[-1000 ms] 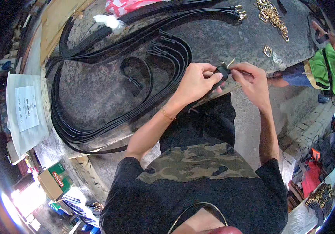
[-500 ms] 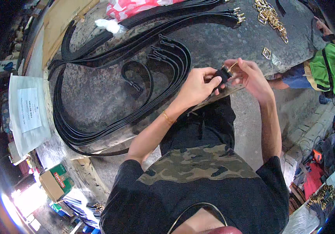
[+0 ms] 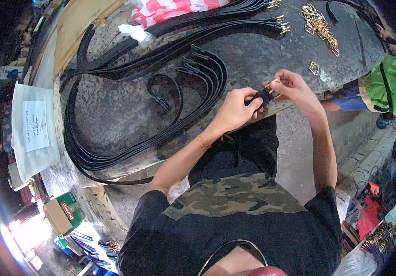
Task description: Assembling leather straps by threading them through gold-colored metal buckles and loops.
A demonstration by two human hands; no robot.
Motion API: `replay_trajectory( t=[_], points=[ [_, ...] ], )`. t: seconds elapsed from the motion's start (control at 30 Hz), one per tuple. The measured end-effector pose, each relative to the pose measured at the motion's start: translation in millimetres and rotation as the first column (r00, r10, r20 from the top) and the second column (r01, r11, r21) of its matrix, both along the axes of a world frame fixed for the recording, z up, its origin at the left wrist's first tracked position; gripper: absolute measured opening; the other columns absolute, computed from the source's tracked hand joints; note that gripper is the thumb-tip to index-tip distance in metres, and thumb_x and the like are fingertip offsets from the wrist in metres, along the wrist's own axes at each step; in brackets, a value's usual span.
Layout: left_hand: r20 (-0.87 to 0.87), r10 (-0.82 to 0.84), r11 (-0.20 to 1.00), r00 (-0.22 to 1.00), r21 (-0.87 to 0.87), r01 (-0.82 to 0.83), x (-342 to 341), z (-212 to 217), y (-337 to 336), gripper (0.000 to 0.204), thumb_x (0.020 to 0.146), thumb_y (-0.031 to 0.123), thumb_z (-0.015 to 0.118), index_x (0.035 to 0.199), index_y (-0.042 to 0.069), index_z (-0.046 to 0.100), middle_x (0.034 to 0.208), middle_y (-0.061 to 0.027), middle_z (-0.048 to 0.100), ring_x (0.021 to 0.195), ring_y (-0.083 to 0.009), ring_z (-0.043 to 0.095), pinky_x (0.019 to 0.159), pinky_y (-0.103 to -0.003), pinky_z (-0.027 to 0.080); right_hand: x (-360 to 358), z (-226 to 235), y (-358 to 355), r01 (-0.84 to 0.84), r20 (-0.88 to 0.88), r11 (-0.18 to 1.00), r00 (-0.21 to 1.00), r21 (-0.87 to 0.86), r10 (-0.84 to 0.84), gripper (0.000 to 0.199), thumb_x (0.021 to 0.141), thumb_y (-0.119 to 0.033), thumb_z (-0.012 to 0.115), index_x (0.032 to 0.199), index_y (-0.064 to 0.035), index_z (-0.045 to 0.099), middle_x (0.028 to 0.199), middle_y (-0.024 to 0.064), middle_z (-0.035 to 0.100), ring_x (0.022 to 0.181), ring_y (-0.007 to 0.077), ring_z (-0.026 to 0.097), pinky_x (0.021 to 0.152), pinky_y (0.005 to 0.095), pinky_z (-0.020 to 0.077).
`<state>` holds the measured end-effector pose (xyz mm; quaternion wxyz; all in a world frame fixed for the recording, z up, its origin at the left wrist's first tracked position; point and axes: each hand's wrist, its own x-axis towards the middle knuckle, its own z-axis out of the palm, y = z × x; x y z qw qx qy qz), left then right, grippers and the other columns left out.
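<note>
Partly hidden between the two hands, the black strap end [image 3: 264,95] shows only as a short dark piece; how it is folded or threaded cannot be made out. A small brass buckle [image 3: 275,83] glints at the fingertips of the right hand [image 3: 294,88], mostly covered by them. The left hand [image 3: 235,109] closes its thumb and fingers on the strap end from the near side; the right hand pinches the same piece, with the buckle, from the far side, so both hands are clamped on it and touch each other. Both wrists are bent inward, the forearms rising from the lower edge and converging just above the near edge of the stone table [image 3: 115,110]. A thin gold bracelet [image 3: 202,140] sits on the left wrist.

The held piece hangs over the table's near edge, above the person's lap. To the left of the hands, a bundle of long black straps [image 3: 129,149] curves in a wide loop across the table, and one short strap [image 3: 163,89] curls inside it; bare stone lies between this loop and the hands. A single brass ring [image 3: 314,68] lies just beyond the right hand, and a heap of brass buckles [image 3: 320,23] lies farther off, near the far edge. The upper right corner is dark and cut off by the lens rim. A clear bag holding a white sheet [image 3: 34,126] lies at the table's left end.
</note>
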<state>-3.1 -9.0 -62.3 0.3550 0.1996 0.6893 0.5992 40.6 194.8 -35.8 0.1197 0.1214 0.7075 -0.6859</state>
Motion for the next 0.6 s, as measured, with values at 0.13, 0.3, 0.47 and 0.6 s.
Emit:
replay_trajectory(
  t=[0.13,0.3,0.47,0.6],
  points=[
    [0.018,-0.032,0.998,0.999,-0.053,0.033,2,8,-5,0.021,0.093,0.016,0.058,0.099,-0.004,0.061,0.075,-0.0055,0.065,0.062,-0.0074,0.058,0.058,-0.025,0.048,-6,12,-4,-0.187,0.045,0.972,0.982,0.146,0.182,0.028,0.080,-0.009,0.072,0.105,0.0037,0.067,0.080,0.0060,0.068,0.065,0.0089,0.062,0.056,0.0261,0.0512],
    [-0.408,-0.119,0.929,0.905,-0.368,-0.044,31,24,-86,0.043,0.085,0.038,0.066,0.101,-0.002,0.059,0.084,-0.0270,0.063,0.082,-0.0419,0.063,0.071,-0.047,0.048,-20,60,9,-0.095,-0.078,0.925,0.988,0.368,0.133,0.019,0.076,-0.002,0.072,0.094,0.0015,0.070,0.075,0.0052,0.068,0.063,0.0100,0.064,0.060,0.0245,0.0515],
    [-0.136,-0.130,0.539,0.982,-0.841,-0.045,70,50,-262,0.050,0.073,0.039,0.077,0.110,0.006,0.067,0.089,-0.0130,0.071,0.084,-0.0260,0.068,0.079,-0.036,0.053,-37,55,128,0.093,-0.341,0.821,0.931,0.563,0.128,0.018,0.079,-0.010,0.070,0.094,-0.0004,0.067,0.087,0.0016,0.066,0.078,0.0093,0.058,0.070,0.0241,0.0461],
    [-0.344,0.291,0.265,0.893,-0.868,-0.420,91,95,-376,0.040,0.061,0.027,0.086,0.085,0.000,0.070,0.077,-0.0141,0.069,0.072,-0.0212,0.065,0.068,-0.035,0.048,-50,25,208,0.047,-0.384,0.925,0.917,0.377,0.110,0.028,0.083,-0.014,0.072,0.107,-0.0014,0.064,0.101,0.0050,0.065,0.087,0.0112,0.059,0.074,0.0243,0.0476]
  ],
)
